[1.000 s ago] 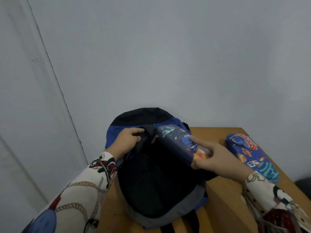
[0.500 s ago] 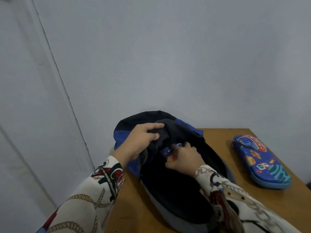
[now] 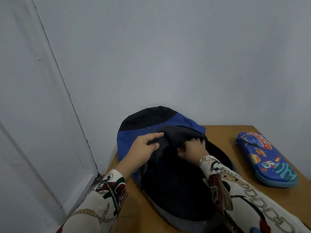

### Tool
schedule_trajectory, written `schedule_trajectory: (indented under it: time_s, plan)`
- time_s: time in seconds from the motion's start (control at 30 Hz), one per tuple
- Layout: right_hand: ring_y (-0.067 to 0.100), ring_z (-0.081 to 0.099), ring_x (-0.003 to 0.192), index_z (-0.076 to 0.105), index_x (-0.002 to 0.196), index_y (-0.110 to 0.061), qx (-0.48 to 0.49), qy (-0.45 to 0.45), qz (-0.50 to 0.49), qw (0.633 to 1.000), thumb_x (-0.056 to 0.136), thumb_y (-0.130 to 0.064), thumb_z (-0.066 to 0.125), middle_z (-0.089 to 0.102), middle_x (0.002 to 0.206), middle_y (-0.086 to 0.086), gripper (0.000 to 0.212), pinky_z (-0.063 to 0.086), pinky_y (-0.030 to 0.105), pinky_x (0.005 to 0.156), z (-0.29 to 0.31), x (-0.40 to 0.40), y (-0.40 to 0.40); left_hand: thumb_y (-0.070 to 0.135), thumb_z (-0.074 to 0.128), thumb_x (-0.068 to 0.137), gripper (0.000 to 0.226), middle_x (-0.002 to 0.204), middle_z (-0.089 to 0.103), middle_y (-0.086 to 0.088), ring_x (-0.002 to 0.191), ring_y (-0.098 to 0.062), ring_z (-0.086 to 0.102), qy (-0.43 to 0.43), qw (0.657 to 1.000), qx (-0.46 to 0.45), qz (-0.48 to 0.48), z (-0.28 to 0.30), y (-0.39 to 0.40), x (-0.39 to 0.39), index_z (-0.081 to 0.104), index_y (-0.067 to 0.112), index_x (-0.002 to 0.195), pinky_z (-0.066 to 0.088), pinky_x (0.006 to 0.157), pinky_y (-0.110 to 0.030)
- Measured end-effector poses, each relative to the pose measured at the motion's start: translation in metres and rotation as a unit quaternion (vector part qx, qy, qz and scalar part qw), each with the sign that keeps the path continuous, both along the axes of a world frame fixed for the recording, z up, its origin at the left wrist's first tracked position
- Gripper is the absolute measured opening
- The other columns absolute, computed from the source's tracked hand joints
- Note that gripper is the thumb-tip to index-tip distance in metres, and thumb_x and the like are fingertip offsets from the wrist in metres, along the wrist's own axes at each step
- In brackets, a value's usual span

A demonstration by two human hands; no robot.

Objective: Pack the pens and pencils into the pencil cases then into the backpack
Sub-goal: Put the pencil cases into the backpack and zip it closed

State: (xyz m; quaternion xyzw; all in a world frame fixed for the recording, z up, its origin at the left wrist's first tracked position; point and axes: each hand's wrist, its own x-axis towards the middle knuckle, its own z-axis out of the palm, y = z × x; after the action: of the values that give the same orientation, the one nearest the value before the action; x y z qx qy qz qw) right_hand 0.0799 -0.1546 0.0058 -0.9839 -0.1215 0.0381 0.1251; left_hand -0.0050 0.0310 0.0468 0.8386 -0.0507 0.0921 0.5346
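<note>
The blue-and-black backpack (image 3: 151,121) lies open on the wooden surface (image 3: 277,199). The left hand (image 3: 144,147) grips its dark flap; the right hand (image 3: 191,148) reaches inside, its grasp hidden. A space-print pencil case (image 3: 264,158) lies well right of the backpack. Behind it, a pale wall (image 3: 185,56).

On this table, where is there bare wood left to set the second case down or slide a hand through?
Bare table shows between the backpack and the space-print pencil case, and along the front right edge by that case. It is crowded at the backpack's mouth, where the left hand and right hand work.
</note>
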Motion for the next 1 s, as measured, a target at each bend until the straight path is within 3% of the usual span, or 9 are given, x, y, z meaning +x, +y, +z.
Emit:
schedule_trajectory:
  time_s: [0.07,0.1,0.17,0.23,0.4,0.57,0.67,0.83,1.0]
  plan:
    - [0.037,0.036,0.133,0.063,0.123,-0.024,0.029,-0.018,0.012,0.999,0.09,-0.043,0.056,0.048,0.136,0.016,0.038,0.016,0.054,0.115,-0.003,-0.005,-0.003,-0.001,0.056,0.093,0.042,0.118,0.059,0.013,0.11,-0.002,0.054,-0.006,1.0,0.002,0.017,-0.014,-0.001,-0.001,0.063,0.022,0.127,0.044,0.086,-0.005]
    - [0.035,0.046,0.125,0.069,0.113,-0.024,0.06,-0.037,0.019,0.997,0.09,-0.042,0.057,0.057,0.125,0.013,0.032,0.028,0.05,0.112,-0.002,-0.009,-0.007,-0.002,0.057,0.092,0.042,0.118,0.059,0.012,0.11,-0.003,0.054,-0.008,1.0,0.002,0.025,-0.022,-0.002,-0.003,0.063,0.021,0.126,0.043,0.085,-0.002]
    - [0.029,0.062,0.095,0.075,0.088,-0.017,0.153,-0.079,0.015,0.985,0.087,-0.031,0.06,0.069,0.095,0.009,0.021,0.05,0.04,0.087,0.0,-0.019,-0.02,-0.003,0.058,0.091,0.041,0.115,0.059,0.012,0.109,-0.003,0.053,-0.003,0.999,0.0,0.033,-0.04,-0.004,-0.006,0.065,0.021,0.124,0.041,0.081,0.0]
    - [0.023,0.063,0.083,0.075,0.086,-0.014,0.212,-0.127,-0.017,0.969,0.087,-0.018,0.057,0.07,0.087,0.005,0.018,0.051,0.035,0.074,0.004,-0.026,-0.04,-0.002,0.059,0.091,0.038,0.113,0.06,0.013,0.108,-0.004,0.055,0.019,0.999,-0.014,0.028,-0.06,-0.007,-0.011,0.066,0.024,0.119,0.042,0.079,0.0]
    - [0.03,0.058,0.107,0.07,0.114,-0.014,0.156,-0.208,-0.158,0.953,0.089,-0.016,0.052,0.066,0.116,0.009,0.03,0.047,0.044,0.093,-0.007,-0.03,-0.112,0.003,0.062,0.091,0.034,0.108,0.062,0.019,0.102,0.004,0.056,0.011,0.997,-0.057,0.055,-0.09,-0.013,-0.016,0.068,0.032,0.107,0.044,0.082,-0.003]
    - [0.035,0.04,0.129,0.052,0.133,-0.021,-0.008,-0.113,-0.253,0.961,0.091,-0.031,0.052,0.048,0.141,0.011,0.044,0.03,0.053,0.109,-0.018,-0.041,-0.163,0.004,0.062,0.091,0.031,0.109,0.064,0.017,0.1,0.006,0.058,0.005,0.997,-0.061,0.055,-0.093,-0.014,-0.016,0.07,0.027,0.11,0.047,0.087,-0.01]
    - [0.034,0.032,0.135,0.044,0.138,-0.024,-0.06,-0.1,-0.257,0.959,0.089,-0.039,0.055,0.039,0.147,0.008,0.053,0.025,0.056,0.112,-0.022,-0.043,-0.171,0.004,0.063,0.09,0.031,0.111,0.065,0.016,0.101,0.005,0.059,0.002,0.996,-0.067,0.059,-0.095,-0.012,-0.017,0.071,0.027,0.109,0.048,0.092,-0.018]
    - [0.043,0.015,0.142,0.021,0.149,-0.037,-0.081,-0.037,-0.312,0.946,0.087,-0.056,0.054,0.016,0.159,0.008,0.073,0.013,0.065,0.111,-0.016,-0.047,-0.175,0.003,0.063,0.09,0.031,0.11,0.066,0.015,0.101,0.003,0.061,0.006,0.994,-0.087,0.061,-0.095,-0.012,-0.018,0.072,0.028,0.107,0.049,0.093,-0.021]
    - [0.044,0.026,0.137,0.015,0.149,-0.04,-0.061,-0.017,-0.309,0.949,0.086,-0.053,0.057,0.011,0.158,0.01,0.078,0.028,0.061,0.109,-0.013,-0.052,-0.177,0.004,0.062,0.09,0.03,0.111,0.066,0.013,0.101,0.005,0.059,0.006,0.994,-0.087,0.064,-0.096,-0.011,-0.018,0.072,0.025,0.11,0.049,0.089,-0.015]
